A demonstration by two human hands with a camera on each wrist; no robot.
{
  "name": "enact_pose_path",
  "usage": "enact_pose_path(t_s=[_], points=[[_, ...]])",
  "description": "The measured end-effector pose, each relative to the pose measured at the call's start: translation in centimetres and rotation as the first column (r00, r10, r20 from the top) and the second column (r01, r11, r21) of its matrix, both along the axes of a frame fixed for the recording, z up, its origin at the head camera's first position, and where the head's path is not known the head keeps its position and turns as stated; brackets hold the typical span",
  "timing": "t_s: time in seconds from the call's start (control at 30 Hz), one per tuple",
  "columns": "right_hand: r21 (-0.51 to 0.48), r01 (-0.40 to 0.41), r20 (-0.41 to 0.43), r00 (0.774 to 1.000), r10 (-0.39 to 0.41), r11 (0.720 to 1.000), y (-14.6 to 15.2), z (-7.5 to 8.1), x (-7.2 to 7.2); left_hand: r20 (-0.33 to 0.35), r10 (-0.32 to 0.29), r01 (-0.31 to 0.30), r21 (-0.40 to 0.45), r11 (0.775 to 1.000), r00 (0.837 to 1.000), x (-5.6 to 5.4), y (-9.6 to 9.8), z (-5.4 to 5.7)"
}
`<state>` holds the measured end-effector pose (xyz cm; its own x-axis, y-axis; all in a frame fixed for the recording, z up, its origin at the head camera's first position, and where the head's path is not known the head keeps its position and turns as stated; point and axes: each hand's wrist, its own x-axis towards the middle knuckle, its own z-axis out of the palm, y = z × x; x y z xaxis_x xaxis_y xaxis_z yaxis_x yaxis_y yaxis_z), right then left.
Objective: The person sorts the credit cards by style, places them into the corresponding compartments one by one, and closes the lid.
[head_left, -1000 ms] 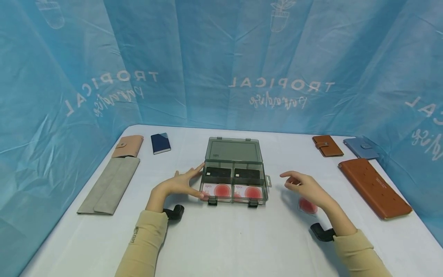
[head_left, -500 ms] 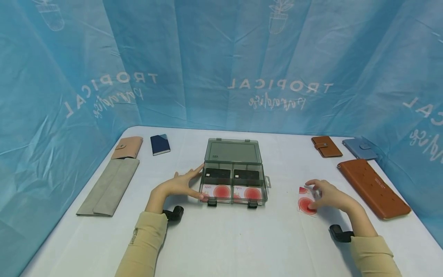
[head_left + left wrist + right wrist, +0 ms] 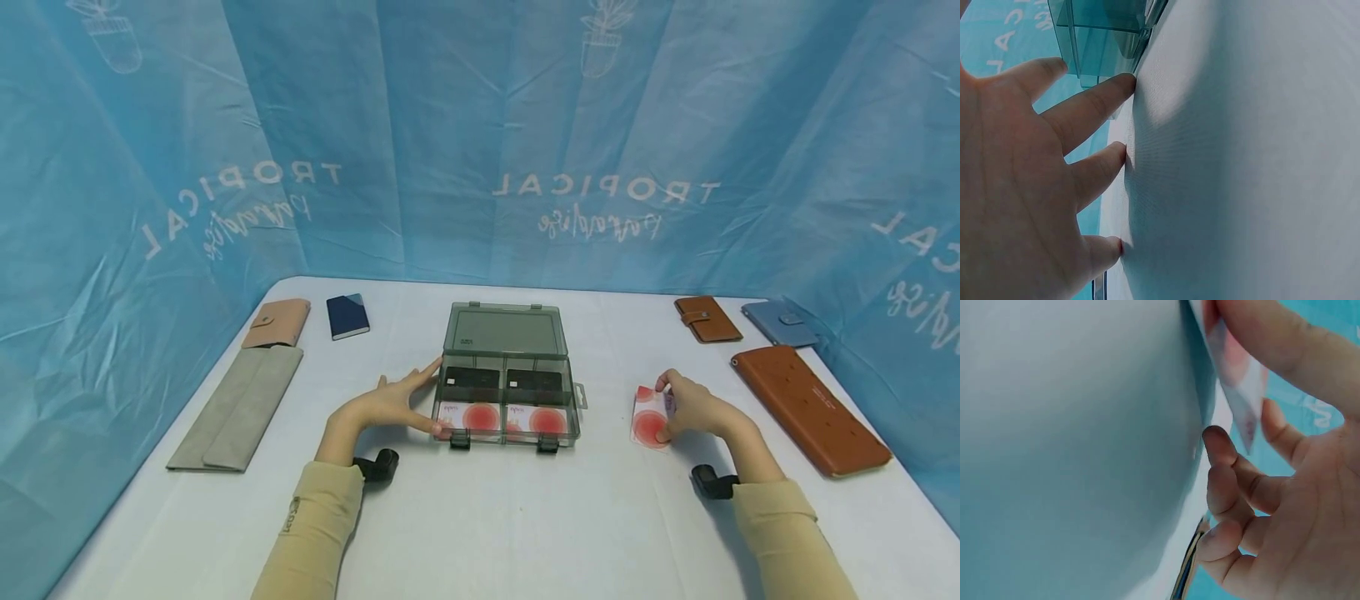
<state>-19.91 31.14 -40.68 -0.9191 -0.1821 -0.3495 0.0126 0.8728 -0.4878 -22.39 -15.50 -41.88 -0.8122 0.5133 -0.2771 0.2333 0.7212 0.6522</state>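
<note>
My left hand (image 3: pixel 386 404) spreads its straight fingers against the left side of a green see-through compartment box (image 3: pixel 503 398), thumb at its front corner and index finger farther back. The box's lid (image 3: pixel 506 331) is tipped back. Black cards (image 3: pixel 471 381) fill the two back compartments, and white cards with a red circle (image 3: pixel 480 417) the two front ones. To the right of the box, my right hand (image 3: pixel 701 408) pinches a similar white-and-red card (image 3: pixel 648 428). In the right wrist view the card (image 3: pixel 1235 369) stands tilted just over the cloth, between thumb and index finger.
A grey pouch (image 3: pixel 236 408), a beige snap wallet (image 3: pixel 277 322) and a dark blue booklet (image 3: pixel 348 317) lie at left. On the right are a small brown wallet (image 3: pixel 708 319), a blue one (image 3: pixel 782 323) and a long brown wallet (image 3: pixel 813 408). Blue curtains (image 3: pixel 480 150) surround the table.
My right hand first moved right from beside the box to the card on the table, then took hold of it and brought it slightly left and back. My left hand stays at the box.
</note>
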Motion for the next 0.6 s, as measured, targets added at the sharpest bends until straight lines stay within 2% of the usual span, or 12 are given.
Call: enact_pose_path(t_s=[0.13, 0.23, 0.4, 0.5, 0.6], points=[[-0.074, 0.039, 0.024, 0.999, -0.037, 0.996, -0.7, 0.1, -1.0, 0.002, 0.000, 0.000, 0.002, 1.000, 1.000, 0.0, 0.0, 0.0], [-0.177, 0.076, 0.007, 0.997, -0.076, 0.981, -1.1, 0.2, -1.6, 0.001, -0.003, 0.003, 0.005, 1.000, 1.000, 0.0, 0.1, 0.0], [-0.380, 0.143, -0.045, 0.984, -0.173, 0.914, -2.1, 0.9, -2.0, 0.011, -0.009, 0.009, 0.026, 1.000, 1.000, 0.1, 0.1, 0.1], [-0.462, 0.123, -0.096, 0.978, -0.187, 0.878, -3.3, 1.6, -2.0, 0.014, -0.011, 0.010, 0.030, 1.000, 1.000, 0.1, 0.1, 0.2], [-0.514, 0.060, -0.152, 0.975, -0.160, 0.855, -5.2, 2.2, -2.0, 0.012, -0.012, 0.012, 0.023, 1.000, 1.000, 0.1, 0.1, 0.3]])
